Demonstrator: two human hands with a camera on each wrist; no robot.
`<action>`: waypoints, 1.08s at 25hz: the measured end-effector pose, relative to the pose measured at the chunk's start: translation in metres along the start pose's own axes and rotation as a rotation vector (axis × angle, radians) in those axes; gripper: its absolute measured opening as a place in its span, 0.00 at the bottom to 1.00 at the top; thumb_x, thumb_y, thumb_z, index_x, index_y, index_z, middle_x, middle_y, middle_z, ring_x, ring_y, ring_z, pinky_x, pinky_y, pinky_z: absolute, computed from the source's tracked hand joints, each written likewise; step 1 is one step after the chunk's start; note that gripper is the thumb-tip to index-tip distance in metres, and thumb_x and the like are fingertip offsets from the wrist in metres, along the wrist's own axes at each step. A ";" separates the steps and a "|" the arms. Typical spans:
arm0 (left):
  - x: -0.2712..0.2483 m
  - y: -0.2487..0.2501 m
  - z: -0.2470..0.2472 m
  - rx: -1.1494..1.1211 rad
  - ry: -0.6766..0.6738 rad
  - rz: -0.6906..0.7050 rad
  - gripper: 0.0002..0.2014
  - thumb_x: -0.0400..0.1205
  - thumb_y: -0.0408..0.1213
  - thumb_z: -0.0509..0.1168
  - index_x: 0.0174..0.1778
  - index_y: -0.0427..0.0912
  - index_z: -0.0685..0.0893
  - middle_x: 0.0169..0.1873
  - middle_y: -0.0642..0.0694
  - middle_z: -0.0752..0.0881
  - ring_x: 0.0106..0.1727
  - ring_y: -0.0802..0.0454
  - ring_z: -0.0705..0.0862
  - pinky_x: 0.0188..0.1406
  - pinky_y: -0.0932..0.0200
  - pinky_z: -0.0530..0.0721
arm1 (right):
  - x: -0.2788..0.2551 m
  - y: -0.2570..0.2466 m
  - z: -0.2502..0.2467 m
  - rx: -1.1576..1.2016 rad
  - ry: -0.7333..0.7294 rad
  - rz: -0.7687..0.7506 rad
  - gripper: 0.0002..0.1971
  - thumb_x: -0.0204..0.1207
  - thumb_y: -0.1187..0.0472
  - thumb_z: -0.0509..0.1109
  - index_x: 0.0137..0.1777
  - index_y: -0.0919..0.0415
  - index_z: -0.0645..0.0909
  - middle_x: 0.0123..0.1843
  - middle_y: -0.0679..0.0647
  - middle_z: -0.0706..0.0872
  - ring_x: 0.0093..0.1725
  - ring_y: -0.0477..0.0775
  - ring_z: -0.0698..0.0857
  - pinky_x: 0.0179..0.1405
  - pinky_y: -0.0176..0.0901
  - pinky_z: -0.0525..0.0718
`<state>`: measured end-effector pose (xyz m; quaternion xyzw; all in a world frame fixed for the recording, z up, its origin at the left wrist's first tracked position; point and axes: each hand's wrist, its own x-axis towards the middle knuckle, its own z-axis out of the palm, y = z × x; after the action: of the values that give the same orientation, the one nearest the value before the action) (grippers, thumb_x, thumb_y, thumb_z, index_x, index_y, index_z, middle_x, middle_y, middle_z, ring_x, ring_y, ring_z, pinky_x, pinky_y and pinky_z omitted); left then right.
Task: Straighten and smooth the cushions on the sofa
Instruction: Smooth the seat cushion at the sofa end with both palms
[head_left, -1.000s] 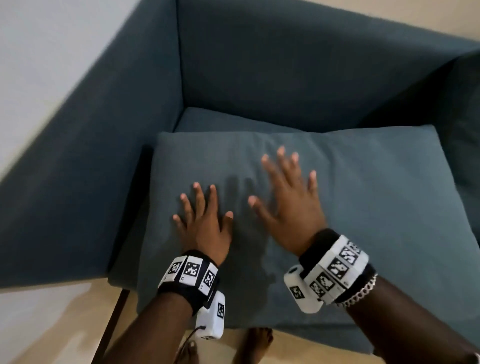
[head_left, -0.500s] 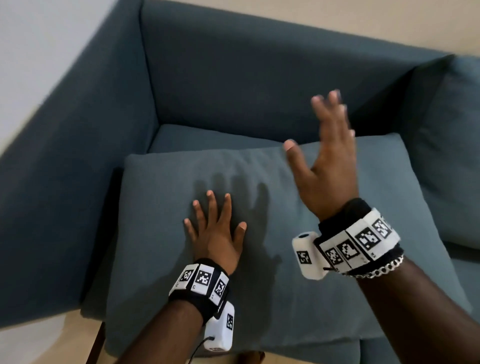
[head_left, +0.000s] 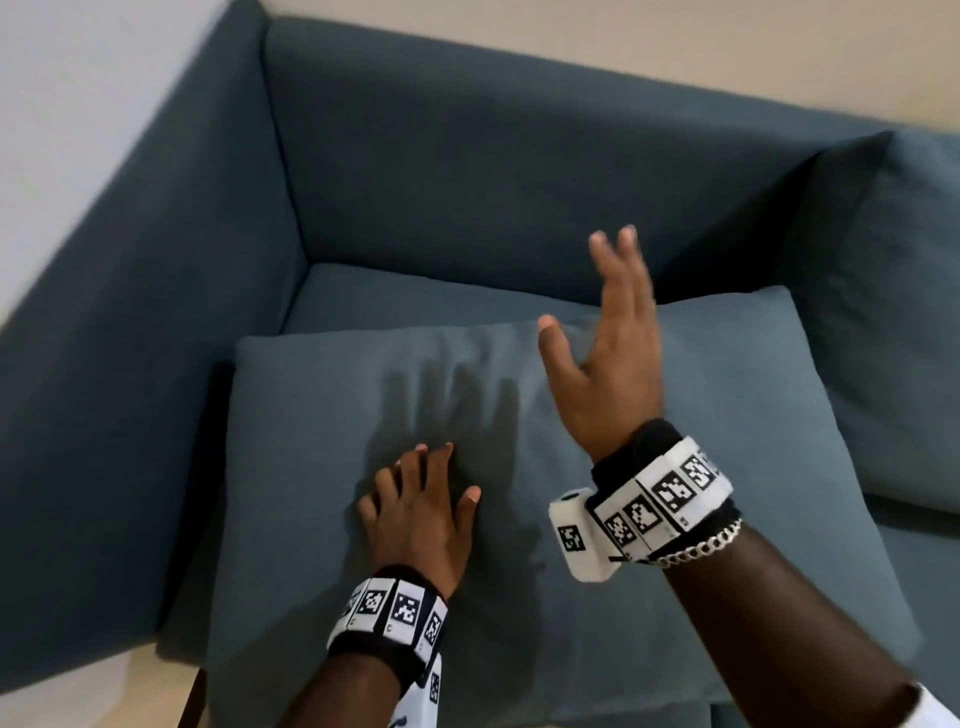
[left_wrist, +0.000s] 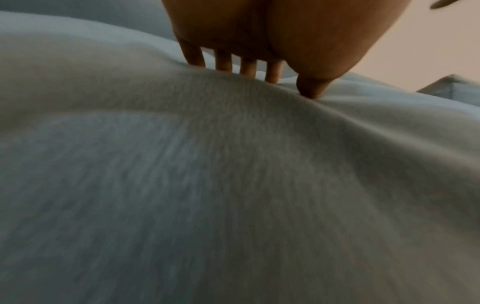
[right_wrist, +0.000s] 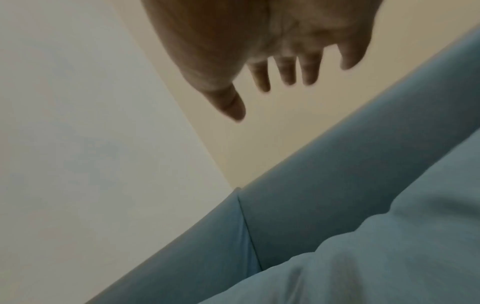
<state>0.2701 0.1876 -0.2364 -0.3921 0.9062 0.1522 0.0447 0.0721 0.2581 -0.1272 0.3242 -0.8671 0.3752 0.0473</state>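
The cushion under the left hand lies flat on the sofa seat, in the corner by the armrest. It looks soft and light: in the left wrist view the fabric dimples where the fingertips and thumb press in, so it should reshape under flat palm strokes and shift if pushed sideways. For straightening, the corners or side edges look like the best places to take hold.

The left hand rests on it palm down, fingers straight, gripping nothing. The right hand is raised above the cushion's far half, fingers spread and empty, clear of the fabric.

A second cushion sits to the right of the right hand, leaning at the backrest. Count: two cushions, one sofa, two hands.
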 end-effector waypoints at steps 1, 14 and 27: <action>0.009 0.003 -0.006 -0.016 0.004 -0.013 0.21 0.82 0.61 0.61 0.68 0.57 0.78 0.65 0.46 0.80 0.61 0.39 0.76 0.56 0.39 0.76 | 0.000 0.001 0.012 -0.131 -0.066 -0.045 0.39 0.84 0.48 0.67 0.92 0.55 0.56 0.93 0.53 0.46 0.93 0.61 0.46 0.90 0.67 0.50; 0.060 0.027 -0.016 -0.150 -0.057 0.216 0.31 0.84 0.56 0.51 0.85 0.53 0.69 0.88 0.47 0.63 0.90 0.41 0.56 0.86 0.40 0.49 | -0.011 0.054 0.034 -0.662 -0.955 0.093 0.42 0.78 0.27 0.28 0.92 0.42 0.41 0.94 0.47 0.40 0.86 0.50 0.25 0.90 0.62 0.34; 0.063 0.119 -0.001 0.010 -0.173 0.406 0.35 0.83 0.58 0.52 0.86 0.50 0.68 0.88 0.47 0.63 0.88 0.37 0.60 0.82 0.30 0.53 | 0.056 0.139 -0.055 -0.555 -0.967 0.122 0.46 0.80 0.22 0.44 0.92 0.47 0.48 0.94 0.50 0.41 0.92 0.53 0.39 0.90 0.66 0.43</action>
<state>0.1409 0.2206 -0.2197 -0.1867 0.9600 0.1869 0.0927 -0.0633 0.3368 -0.1559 0.3838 -0.8736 -0.0565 -0.2939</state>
